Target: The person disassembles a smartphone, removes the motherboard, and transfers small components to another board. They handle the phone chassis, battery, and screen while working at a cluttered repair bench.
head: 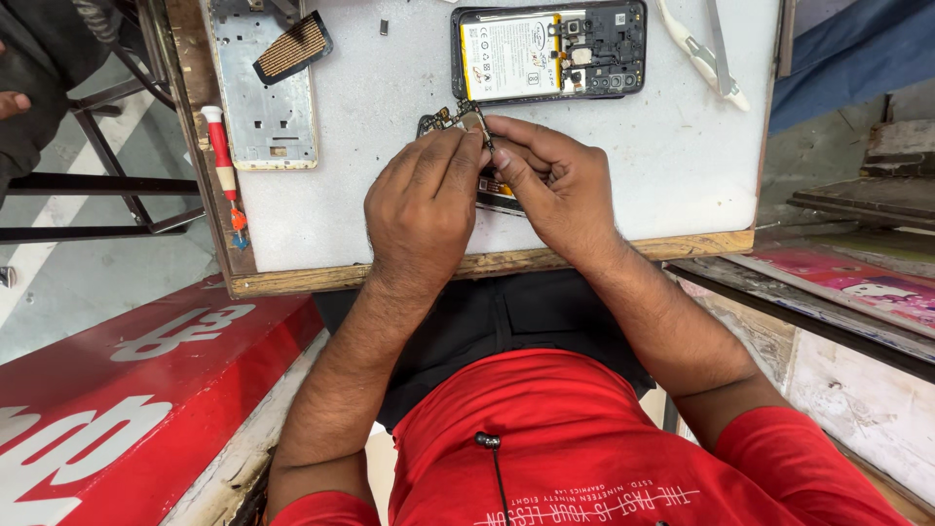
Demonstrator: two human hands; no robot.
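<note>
A matt white mat [390,175] is covering the worktable [467,265], whose bare wooden edge is looking rough and worn. The opened phone [548,51] is showing glossy black plastic and a paper-labelled battery (faintly shiny). The silvery frame plate [265,107] is gleaming dully like metal. The screwdriver [223,161] is showing smooth red-and-white plastic.

The small circuit board [450,120] is being mostly hidden by both hands; the silver frame [263,83] is being cut off at the top edge.
</note>
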